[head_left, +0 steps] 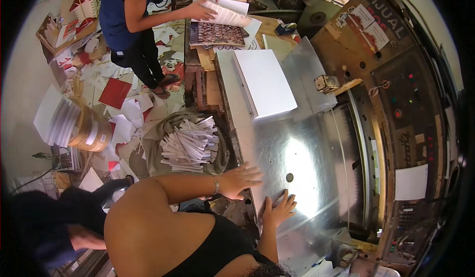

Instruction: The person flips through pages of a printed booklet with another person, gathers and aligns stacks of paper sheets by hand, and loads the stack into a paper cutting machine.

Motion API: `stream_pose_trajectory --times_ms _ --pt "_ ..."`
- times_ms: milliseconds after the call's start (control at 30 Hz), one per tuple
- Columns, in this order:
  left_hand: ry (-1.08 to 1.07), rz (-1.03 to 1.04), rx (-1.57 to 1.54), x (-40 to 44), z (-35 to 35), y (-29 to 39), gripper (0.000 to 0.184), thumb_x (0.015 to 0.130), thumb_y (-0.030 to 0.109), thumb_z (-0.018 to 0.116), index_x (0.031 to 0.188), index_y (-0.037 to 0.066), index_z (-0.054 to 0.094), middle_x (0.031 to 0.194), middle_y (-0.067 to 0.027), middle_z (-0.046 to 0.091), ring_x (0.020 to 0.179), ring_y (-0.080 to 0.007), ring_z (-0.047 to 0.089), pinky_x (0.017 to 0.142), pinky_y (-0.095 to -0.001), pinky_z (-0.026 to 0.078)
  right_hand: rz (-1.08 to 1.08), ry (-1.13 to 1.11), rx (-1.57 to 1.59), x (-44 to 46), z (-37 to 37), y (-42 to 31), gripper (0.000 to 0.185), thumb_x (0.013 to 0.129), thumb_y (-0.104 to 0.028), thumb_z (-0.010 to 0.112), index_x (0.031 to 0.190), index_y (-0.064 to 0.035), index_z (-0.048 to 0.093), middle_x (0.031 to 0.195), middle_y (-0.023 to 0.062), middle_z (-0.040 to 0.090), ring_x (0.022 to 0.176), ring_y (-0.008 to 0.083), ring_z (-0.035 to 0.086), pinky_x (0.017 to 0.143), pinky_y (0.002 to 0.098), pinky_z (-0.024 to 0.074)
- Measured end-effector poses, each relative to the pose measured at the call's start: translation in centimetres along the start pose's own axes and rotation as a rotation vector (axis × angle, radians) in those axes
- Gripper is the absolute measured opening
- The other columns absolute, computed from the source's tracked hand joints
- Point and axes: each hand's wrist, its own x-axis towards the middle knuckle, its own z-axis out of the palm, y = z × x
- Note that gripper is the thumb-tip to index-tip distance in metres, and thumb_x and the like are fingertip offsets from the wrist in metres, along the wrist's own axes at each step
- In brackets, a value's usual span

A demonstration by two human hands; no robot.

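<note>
My left hand (240, 180), with a band on its wrist, reaches over the front edge of a shiny metal table (269, 143). Its fingers are stretched out and hold nothing. On the metal surface, near a round hole, my right hand (280, 211) rests with fingers spread, also holding nothing. Farther along the same table lies a thick stack of white paper (264, 81), apart from both hands. The table belongs to what looks like a large paper cutting machine, whose control panel (410, 99) with lit buttons stands on the far side.
Another person (129, 14) stands at the far end, handling printed sheets (225, 13) above a printed picture. A sack of paper strips (190, 143) sits on the floor before the table. Scraps and a red sheet (115, 92) litter the floor; a drum (91, 131) carries paper.
</note>
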Motion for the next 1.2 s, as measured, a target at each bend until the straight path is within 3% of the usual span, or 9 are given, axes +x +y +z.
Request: stream_pose_trajectory --times_ms 467,567,700,767,833,867,967,1100,1200 --pt "-0.183 -0.052 0.05 0.5 -2.0 0.8 0.104 0.084 0.045 0.082 0.168 0.016 0.028 0.176 -0.0148 0.018 0.164 -0.0335 0.01 0.131 -0.0604 0.006 0.017 0.006 0.049 1.6 0.1 -1.2 0.086 0.087 -0.044 0.08 0.159 -0.0131 0.045 0.166 0.0269 0.036 0.154 0.0513 0.028 0.122 0.0707 0.0196" --pt "-0.113 -0.011 0.051 0.3 -1.3 0.4 0.1 0.083 0.045 0.082 0.166 0.014 0.034 0.173 -0.016 0.026 0.163 -0.0342 0.015 0.131 -0.0611 0.006 -0.383 -0.035 0.71 6.2 -0.8 -7.5 0.076 0.087 -0.031 0.082 0.152 -0.0047 0.053 0.156 0.0266 0.049 0.148 0.046 0.043 0.122 0.0562 0.0322" --pt "-0.08 0.009 -0.084 0.0 -0.9 0.1 0.09 0.084 0.045 0.08 0.158 0.008 0.045 0.165 -0.0167 0.041 0.157 -0.0366 0.029 0.131 -0.0573 0.014 -0.876 -0.25 0.75 11.2 -2.4 -22.6 0.065 0.089 -0.022 0.082 0.145 0.0002 0.058 0.144 0.0227 0.062 0.134 0.0388 0.06 0.114 0.0467 0.045" --pt "-0.009 0.028 -0.203 -0.5 -2.5 0.1 0.068 0.088 0.039 0.077 0.144 0.004 0.06 0.151 -0.0186 0.056 0.145 -0.0347 0.047 0.122 -0.05 0.034 -1.039 -0.362 0.802 13.6 -0.7 -29.4 0.066 0.088 -0.026 0.083 0.144 -0.0005 0.059 0.144 0.0226 0.062 0.131 0.0386 0.062 0.112 0.0455 0.0465" --pt "-0.096 0.033 -0.526 -0.3 -3.6 -1.2 0.058 0.091 0.037 0.075 0.138 0.004 0.066 0.139 -0.0194 0.066 0.136 -0.0335 0.058 0.115 -0.0479 0.043 -0.946 -0.545 0.958 15.8 2.1 -34.9 0.063 0.087 -0.027 0.082 0.141 -0.0011 0.062 0.145 0.022 0.062 0.129 0.0392 0.063 0.112 0.0446 0.0471" --pt "-0.018 -0.02 -0.788 -1.2 -7.1 -1.0 0.036 0.091 0.031 0.077 0.118 0.006 0.075 0.108 -0.0139 0.077 0.104 -0.0311 0.073 0.093 -0.0428 0.056 -0.902 -0.631 1.033 17.3 3.6 -37.5 0.062 0.087 -0.028 0.082 0.14 -0.0014 0.063 0.145 0.0217 0.061 0.129 0.0395 0.063 0.111 0.0441 0.0473" --pt "0.465 -0.074 -0.768 -3.8 -12.4 -6.9 0.026 0.091 0.031 0.078 0.107 0.01 0.075 0.094 -0.0079 0.076 0.088 -0.0297 0.073 0.083 -0.0422 0.057 -1.011 -0.356 0.936 22.9 10.0 -43.4 0.057 0.086 -0.027 0.082 0.135 -0.0021 0.067 0.137 0.0201 0.067 0.119 0.0403 0.066 0.108 0.0465 0.0482" --pt "0.792 -0.363 0.153 -4.6 -23.9 -21.4 0.023 0.084 0.015 0.079 0.107 0.01 0.074 0.106 -0.0092 0.076 0.102 -0.0322 0.071 0.092 -0.0423 0.054 -1.225 -0.002 0.695 25.2 11.7 -46.2 0.053 0.085 -0.029 0.081 0.132 -0.0052 0.07 0.121 0.0144 0.075 0.104 0.0335 0.07 0.104 0.0463 0.0417" --pt "0.834 -0.295 0.508 -2.0 -31.6 -30.6 0.041 0.085 0.02 0.08 0.123 0.008 0.07 0.127 -0.0157 0.07 0.119 -0.0378 0.065 0.102 -0.0475 0.05 -0.968 -0.228 0.722 24.9 10.3 -47.6 0.058 0.083 -0.036 0.083 0.131 -0.0062 0.069 0.117 0.0128 0.076 0.104 0.0312 0.07 0.105 0.0448 0.0381"
